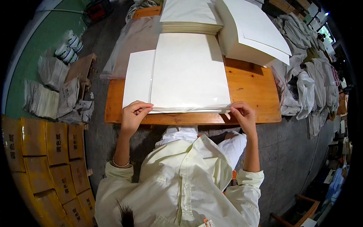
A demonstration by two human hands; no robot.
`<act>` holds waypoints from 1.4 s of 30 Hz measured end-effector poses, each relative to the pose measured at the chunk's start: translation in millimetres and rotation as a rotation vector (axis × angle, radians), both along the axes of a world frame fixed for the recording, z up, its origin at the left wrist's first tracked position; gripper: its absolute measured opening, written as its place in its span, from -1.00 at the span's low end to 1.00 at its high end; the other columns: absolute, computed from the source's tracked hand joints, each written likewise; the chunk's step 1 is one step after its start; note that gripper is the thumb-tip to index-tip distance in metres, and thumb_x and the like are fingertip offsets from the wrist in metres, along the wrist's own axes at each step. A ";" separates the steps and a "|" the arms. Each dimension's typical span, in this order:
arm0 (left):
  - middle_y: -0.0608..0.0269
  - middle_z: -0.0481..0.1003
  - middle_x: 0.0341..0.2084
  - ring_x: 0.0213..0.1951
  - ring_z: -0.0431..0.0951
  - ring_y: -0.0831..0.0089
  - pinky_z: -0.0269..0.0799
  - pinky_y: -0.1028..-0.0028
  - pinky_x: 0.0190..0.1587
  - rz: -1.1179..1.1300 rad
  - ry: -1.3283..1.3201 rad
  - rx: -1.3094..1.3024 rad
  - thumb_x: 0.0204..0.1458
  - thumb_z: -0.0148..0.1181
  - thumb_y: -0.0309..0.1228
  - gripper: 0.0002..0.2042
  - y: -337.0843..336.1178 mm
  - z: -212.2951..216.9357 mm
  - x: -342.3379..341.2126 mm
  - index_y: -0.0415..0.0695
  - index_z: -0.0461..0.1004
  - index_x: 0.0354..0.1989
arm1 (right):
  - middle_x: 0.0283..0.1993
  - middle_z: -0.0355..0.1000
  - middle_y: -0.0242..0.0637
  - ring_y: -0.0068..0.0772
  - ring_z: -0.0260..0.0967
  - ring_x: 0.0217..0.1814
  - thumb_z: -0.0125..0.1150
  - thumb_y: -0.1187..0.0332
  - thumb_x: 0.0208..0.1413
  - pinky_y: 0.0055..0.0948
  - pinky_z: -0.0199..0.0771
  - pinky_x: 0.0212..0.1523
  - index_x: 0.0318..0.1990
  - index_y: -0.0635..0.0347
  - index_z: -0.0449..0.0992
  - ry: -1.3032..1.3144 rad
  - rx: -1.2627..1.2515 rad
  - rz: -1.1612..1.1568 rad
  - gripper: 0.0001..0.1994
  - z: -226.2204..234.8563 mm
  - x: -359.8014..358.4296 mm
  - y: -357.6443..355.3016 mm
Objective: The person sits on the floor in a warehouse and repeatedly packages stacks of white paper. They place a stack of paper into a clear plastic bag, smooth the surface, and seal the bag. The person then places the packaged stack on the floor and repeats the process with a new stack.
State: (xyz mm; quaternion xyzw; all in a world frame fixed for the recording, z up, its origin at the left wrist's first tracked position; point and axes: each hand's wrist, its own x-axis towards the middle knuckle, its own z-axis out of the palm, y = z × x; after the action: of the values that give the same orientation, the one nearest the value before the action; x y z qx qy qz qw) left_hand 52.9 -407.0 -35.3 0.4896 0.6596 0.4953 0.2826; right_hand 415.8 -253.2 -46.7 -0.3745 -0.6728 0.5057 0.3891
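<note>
You sat at a wooden tabletop [249,87] with a stack of large white paper sheets [189,72] lying flat in front of you, its near edge running along the tabletop's front edge. Your left hand [134,113] rested at the stack's near left corner, fingers curled down and pinched on the edge of the sheets there. Your right hand [242,113] was at the near right corner, thumb and fingers closed on the paper's edge, with the corner slightly lifted between them. A narrower white sheet [138,77] stuck out from under the stack on its left side, lying flat on the wood.

Beyond the stack, at the far end of the tabletop, sat a thicker pile of cream sheets [189,17], touching or nearly touching the stack's far edge. To its right, a tall block of white sheets [257,34] stood with its top sheets skewed at an angle.

On the floor to your left were yellow cartons [49,151] packed side by side, and further off some wrapped paper bundles [53,90]. To your right, pale wrapped bundles [310,87] leaned in a row along the floor.
</note>
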 end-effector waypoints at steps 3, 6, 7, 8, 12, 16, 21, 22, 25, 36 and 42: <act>0.34 0.51 -0.52 -0.55 0.31 0.75 0.19 0.70 -0.52 -0.025 0.022 0.015 0.02 0.21 -0.56 -0.91 -2.1 -8.9 -4.9 -0.27 0.59 -0.32 | -0.20 0.49 -0.28 -0.60 0.39 -0.33 0.23 0.51 0.06 -0.64 0.39 -0.38 -0.30 0.30 0.56 0.026 -0.005 0.014 -0.93 -10.3 2.7 -0.6; 0.36 0.50 -0.57 -0.58 0.30 0.76 0.19 0.71 -0.53 -0.021 -0.020 -0.070 0.04 0.18 -0.56 -0.93 -3.1 -5.7 -3.3 -0.28 0.58 -0.35 | -0.26 0.49 -0.31 -0.64 0.37 -0.38 0.22 0.50 0.06 -0.66 0.37 -0.45 -0.34 0.29 0.57 -0.062 0.109 -0.007 -0.94 -20.6 8.1 2.8; 0.36 0.50 -0.59 -0.59 0.30 0.77 0.19 0.71 -0.53 -0.012 -0.042 -0.114 0.05 0.17 -0.56 -0.93 -3.9 -2.1 -2.2 -0.29 0.57 -0.36 | -0.30 0.49 -0.33 -0.65 0.35 -0.40 0.22 0.49 0.07 -0.66 0.36 -0.46 -0.34 0.29 0.57 -0.089 0.066 -0.027 -0.93 -17.3 6.3 1.8; 0.35 0.50 -0.59 -0.59 0.30 0.76 0.20 0.70 -0.53 0.008 -0.067 -0.131 0.05 0.17 -0.55 -0.92 -3.0 2.8 0.6 -0.29 0.56 -0.38 | -0.34 0.48 -0.35 -0.66 0.34 -0.43 0.22 0.47 0.07 -0.66 0.35 -0.47 -0.34 0.29 0.57 -0.117 0.023 -0.047 -0.92 -11.5 3.9 -0.3; 0.28 0.52 -0.59 -0.60 0.32 0.71 0.23 0.63 -0.53 0.103 -0.032 -0.078 0.06 0.18 -0.50 -0.89 7.8 -3.7 7.3 -0.30 0.53 -0.43 | -0.51 0.45 -0.43 -0.69 0.29 -0.52 0.24 0.40 0.09 -0.67 0.30 -0.51 -0.33 0.30 0.58 -0.073 -0.143 -0.084 -0.87 -5.8 -5.6 1.5; 0.22 0.52 -0.54 -0.61 0.37 0.58 0.27 0.54 -0.52 0.179 0.321 -0.099 0.01 0.22 -0.44 -0.88 17.8 9.9 12.4 -0.26 0.55 -0.40 | -0.52 0.46 -0.43 -0.70 0.29 -0.53 0.24 0.39 0.08 -0.67 0.28 -0.52 -0.32 0.30 0.59 -0.078 -0.134 -0.184 -0.86 -6.9 -13.1 5.6; 0.19 0.51 -0.50 -0.57 0.41 0.46 0.30 0.50 -0.48 0.219 0.418 -0.048 -0.02 0.24 -0.44 -0.89 26.2 5.7 12.7 -0.23 0.58 -0.41 | -0.47 0.49 -0.38 -0.67 0.33 -0.48 0.25 0.41 0.07 -0.66 0.31 -0.47 -0.32 0.33 0.59 -0.135 -0.102 -0.218 -0.86 -9.1 -16.3 12.8; 0.19 0.51 -0.49 -0.56 0.42 0.45 0.31 0.49 -0.47 0.227 0.417 -0.046 -0.03 0.24 -0.44 -0.89 26.7 3.7 12.4 -0.23 0.58 -0.41 | -0.47 0.50 -0.38 -0.67 0.33 -0.47 0.26 0.41 0.06 -0.66 0.31 -0.46 -0.32 0.35 0.59 -0.131 -0.119 -0.233 -0.85 -8.9 -17.6 13.3; 0.19 0.52 -0.49 -0.54 0.45 0.43 0.34 0.49 -0.46 0.243 0.409 -0.028 -0.04 0.26 -0.45 -0.91 29.2 1.7 12.8 -0.21 0.60 -0.42 | -0.47 0.49 -0.37 -0.67 0.34 -0.46 0.28 0.42 0.04 -0.66 0.32 -0.44 -0.33 0.37 0.59 -0.142 -0.147 -0.268 -0.85 -7.7 -20.8 13.8; 0.22 0.52 -0.51 -0.42 0.50 0.37 0.41 0.47 -0.37 0.276 0.495 0.165 -0.11 0.28 -0.53 -0.94 31.3 -16.9 13.9 -0.19 0.61 -0.43 | -0.50 0.45 -0.41 -0.70 0.30 -0.49 0.34 0.43 0.00 -0.70 0.28 -0.47 -0.36 0.36 0.58 -0.181 -0.119 -0.361 -0.86 -2.5 -28.9 13.9; 0.23 0.52 -0.53 -0.44 0.49 0.37 0.40 0.45 -0.39 0.240 0.576 0.259 -0.15 0.30 -0.57 -0.93 31.8 -15.4 13.8 -0.20 0.61 -0.44 | -0.55 0.35 -0.47 -0.68 0.26 -0.49 0.33 0.49 -0.03 -0.65 0.26 -0.47 -0.28 0.27 0.38 -0.164 -0.033 -0.352 -0.78 -6.7 -26.1 17.6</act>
State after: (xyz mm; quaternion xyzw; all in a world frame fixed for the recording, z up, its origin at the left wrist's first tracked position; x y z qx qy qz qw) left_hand 66.6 -375.3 -50.7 0.5600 0.6968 0.4463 -0.0402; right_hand 389.7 -235.6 -53.4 -0.5325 -0.6180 0.4088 0.4092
